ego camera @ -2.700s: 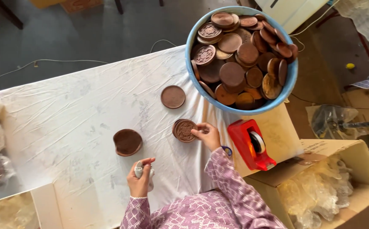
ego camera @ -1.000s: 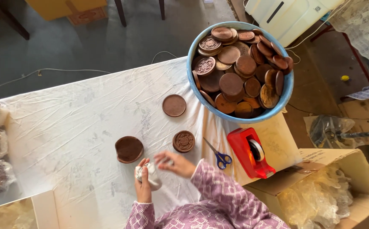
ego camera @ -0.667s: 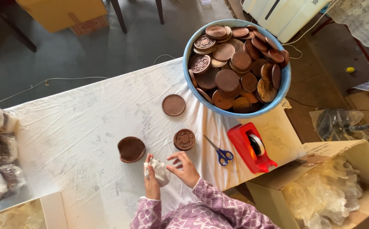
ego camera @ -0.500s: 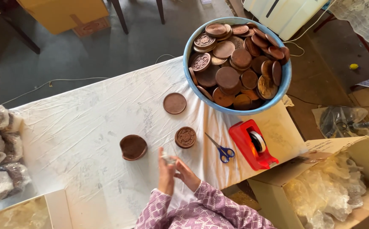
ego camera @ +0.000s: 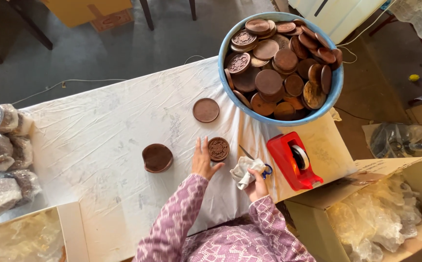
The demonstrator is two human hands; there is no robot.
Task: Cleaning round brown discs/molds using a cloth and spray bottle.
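Left hand [ego camera: 204,162] is lying open and flat on the white-covered counter [ego camera: 99,126], fingertips touching the carved brown disc [ego camera: 218,149]. Right hand [ego camera: 257,186] is gripping a crumpled white cloth [ego camera: 246,171], just beside the scissors [ego camera: 259,164] and red tape dispenser [ego camera: 294,160].

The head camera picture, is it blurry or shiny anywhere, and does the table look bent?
Head view: mostly sharp; the carved brown round disc beside the left hand shows its pattern clearly. Soft daylight, with only faint shadows on the wrinkled white tablecloth. Slight glare on the clear plastic bags in the cardboard box. The wide lens makes the table edges slant, and the blue round tub of discs looks stretched.
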